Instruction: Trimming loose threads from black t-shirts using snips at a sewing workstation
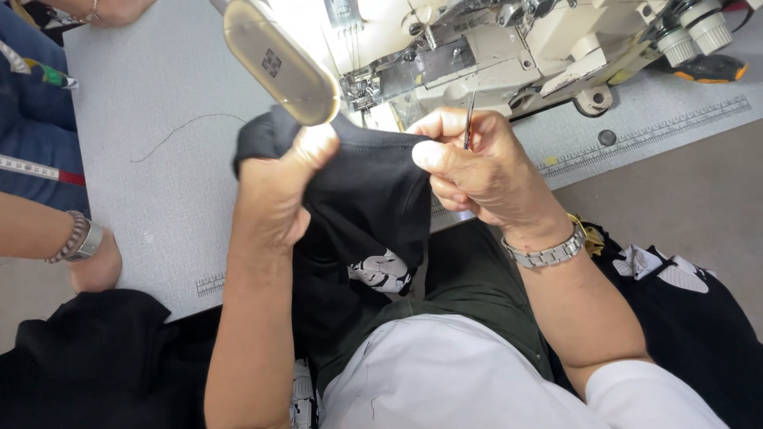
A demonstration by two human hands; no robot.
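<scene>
While left hand (pixel 278 183) clenches black fabric (pixel 373 191), right hand (pixel 477 171) pinches its edge plus thin tool (pixel 469 119), near sewing machine (pixel 509 48)

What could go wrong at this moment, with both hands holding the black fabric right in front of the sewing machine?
The thin tool in the right hand points up near the fingertips and might nick them. The left hand bunches the black fabric close to the machine's needle area, where it could snag.
</scene>
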